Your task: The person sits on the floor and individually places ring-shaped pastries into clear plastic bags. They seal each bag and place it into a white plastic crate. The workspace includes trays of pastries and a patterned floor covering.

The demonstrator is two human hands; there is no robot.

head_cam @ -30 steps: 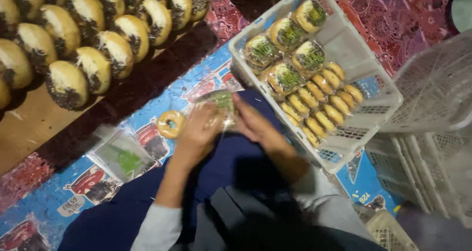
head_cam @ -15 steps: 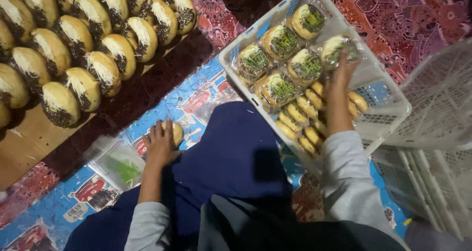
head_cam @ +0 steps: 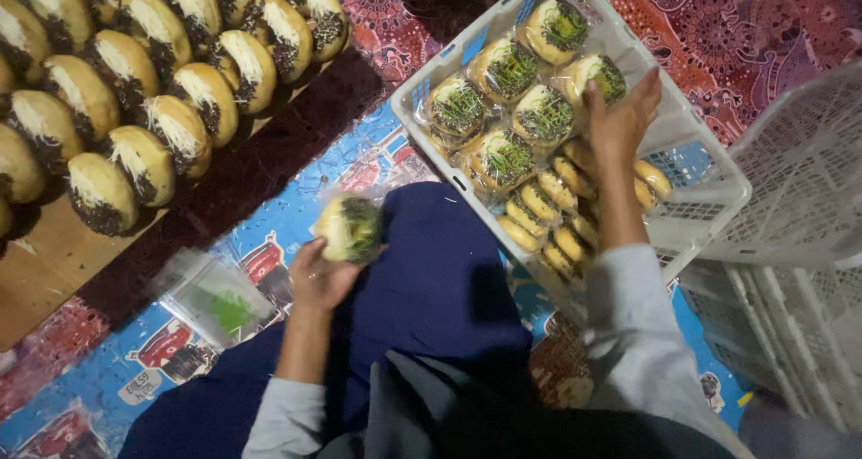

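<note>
My right hand (head_cam: 621,118) reaches into a white plastic crate (head_cam: 709,189) and rests on a bagged bun (head_cam: 597,77) among several other wrapped buns with green topping. Plain unwrapped buns (head_cam: 557,221) stand on edge in the crate's near half. My left hand (head_cam: 321,275) sits by my blue-clad knee and grips a topped bun (head_cam: 350,228) that seems to sit in a clear bag. A stack of empty clear bags (head_cam: 215,297) lies just left of that hand.
Rows of topped buns (head_cam: 144,91) lie on a wooden board (head_cam: 45,270) at the upper left. Empty white crates (head_cam: 799,243) stand at the right. A blue printed mat (head_cam: 269,243) and a red patterned cloth (head_cam: 754,28) cover the floor.
My right hand has set the wrapped bun down in the crate's far part. My left hand has lifted a bun from the mat beside my knee.
</note>
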